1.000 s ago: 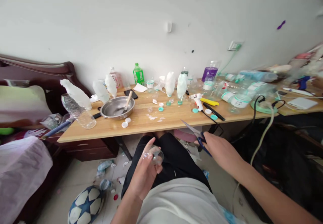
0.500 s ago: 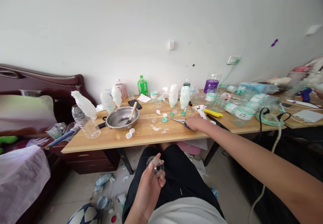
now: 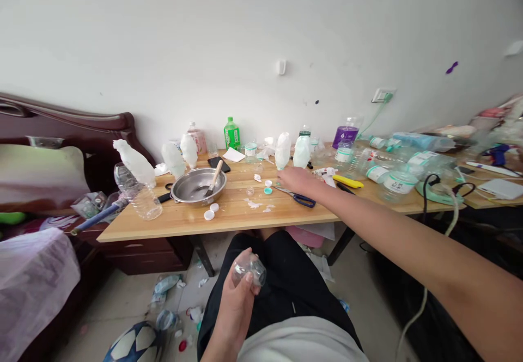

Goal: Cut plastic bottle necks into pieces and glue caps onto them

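Note:
My left hand (image 3: 241, 291) is over my lap, its fingers wrapped round a clear plastic bottle piece (image 3: 250, 269). On the table, my right hand (image 3: 297, 179) reaches in front of two white-coated bottle shapes (image 3: 282, 152); its fingertips are largely hidden, so their grip does not show. Just below that hand lie scissors (image 3: 303, 200) with dark blue handles. A teal cap (image 3: 267, 190) and a white cap (image 3: 268, 183) are close to its fingers. White scraps (image 3: 253, 204) lie nearer the table edge.
A steel bowl (image 3: 192, 198) with a brush (image 3: 214, 179) stands left on the wooden table (image 3: 232, 223). A clear bottle (image 3: 141, 198) leans near the left end. Several plastic bottles (image 3: 398, 182), a yellow cutter (image 3: 347, 181) and a glue gun (image 3: 326, 173) occupy the right side.
My right hand has left the scissors lying on the table and moved up and left towards the white-coated bottles. My left hand has turned the clear bottle piece sideways.

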{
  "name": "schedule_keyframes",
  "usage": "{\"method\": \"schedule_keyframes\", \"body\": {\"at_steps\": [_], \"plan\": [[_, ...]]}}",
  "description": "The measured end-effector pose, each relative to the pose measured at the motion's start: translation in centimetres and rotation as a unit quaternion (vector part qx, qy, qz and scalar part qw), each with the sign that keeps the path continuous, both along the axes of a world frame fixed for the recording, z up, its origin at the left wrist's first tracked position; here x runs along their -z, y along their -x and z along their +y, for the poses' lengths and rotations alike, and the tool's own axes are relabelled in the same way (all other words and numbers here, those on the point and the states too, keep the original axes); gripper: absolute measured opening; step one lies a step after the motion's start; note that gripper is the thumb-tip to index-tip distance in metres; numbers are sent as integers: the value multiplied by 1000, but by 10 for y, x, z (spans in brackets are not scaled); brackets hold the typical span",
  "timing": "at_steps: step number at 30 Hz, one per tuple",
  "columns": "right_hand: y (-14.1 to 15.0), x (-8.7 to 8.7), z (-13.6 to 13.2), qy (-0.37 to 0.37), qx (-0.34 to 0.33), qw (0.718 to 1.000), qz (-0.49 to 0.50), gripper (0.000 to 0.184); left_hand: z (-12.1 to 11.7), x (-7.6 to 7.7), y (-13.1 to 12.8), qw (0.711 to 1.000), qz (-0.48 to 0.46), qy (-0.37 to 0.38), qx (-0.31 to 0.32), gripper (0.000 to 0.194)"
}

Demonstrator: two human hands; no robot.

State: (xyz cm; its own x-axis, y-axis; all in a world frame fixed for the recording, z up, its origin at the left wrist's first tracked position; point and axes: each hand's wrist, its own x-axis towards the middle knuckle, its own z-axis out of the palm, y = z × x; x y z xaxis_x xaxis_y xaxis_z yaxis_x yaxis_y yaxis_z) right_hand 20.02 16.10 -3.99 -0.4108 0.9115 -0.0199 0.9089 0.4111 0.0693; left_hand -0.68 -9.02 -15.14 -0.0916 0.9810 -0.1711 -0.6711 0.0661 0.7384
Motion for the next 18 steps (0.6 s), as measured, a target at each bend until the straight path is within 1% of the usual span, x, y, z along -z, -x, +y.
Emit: {"method": "schedule_keyframes", "body": {"at_steps": [2,4,6,7,10,12,14,18], "plan": [[32,4,4,-13,-58,997,55,38,3,-3,4,1000,18,-11,6,57],[60,11,9,-18,-107,989,100,40,5,-8,7,1000,27,-3,9,59],[78,19,15,-9,-134,983,127,39,7,-13,10,998,56,5,-5,64],[82,23,17,-1,-140,981,134,37,8,-14,12,996,82,0,-18,68],[81,32,21,29,-145,978,149,31,13,-16,21,983,165,-53,-55,85],[74,36,20,44,-147,975,162,31,16,-14,28,976,184,-91,-70,92],[69,37,17,55,-149,971,177,31,18,-12,33,977,175,-109,-56,86],[68,34,6,67,-142,960,232,28,19,-9,35,990,102,-100,-15,55]]}}
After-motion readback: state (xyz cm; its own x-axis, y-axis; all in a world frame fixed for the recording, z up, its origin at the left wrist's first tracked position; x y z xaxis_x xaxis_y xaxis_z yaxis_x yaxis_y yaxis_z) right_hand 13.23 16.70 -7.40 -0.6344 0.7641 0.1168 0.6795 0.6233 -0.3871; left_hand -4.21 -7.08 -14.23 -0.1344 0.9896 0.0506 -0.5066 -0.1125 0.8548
